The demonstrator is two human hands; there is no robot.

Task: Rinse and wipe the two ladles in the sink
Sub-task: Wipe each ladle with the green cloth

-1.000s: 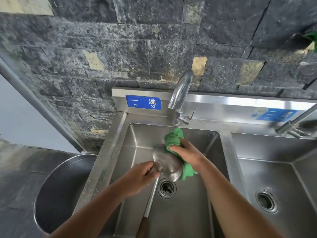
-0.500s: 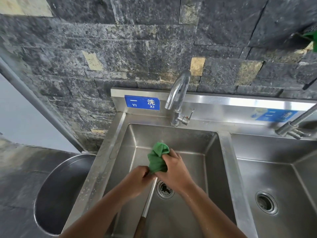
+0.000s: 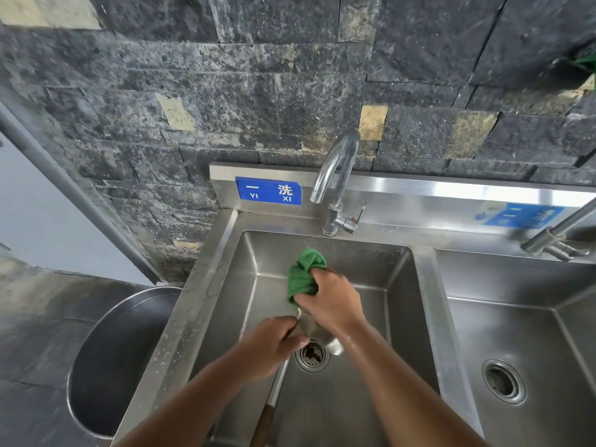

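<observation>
The ladle [image 3: 280,380] slants up from the bottom edge, wooden grip nearest, with its bowl held over the drain [image 3: 312,355] of the left sink [image 3: 225,317]. The left hand [image 3: 271,345] has its fingers curled round the shaft just below the bowl. The right hand [image 3: 332,301] clenches a bunched green cloth [image 3: 304,275] against the bowl's far side. A steel tub [image 3: 119,359] stands left of the sink. Behind are the tap [image 3: 337,169], a blue sign [image 3: 268,191] and a dark stone wall [image 3: 225,91].
</observation>
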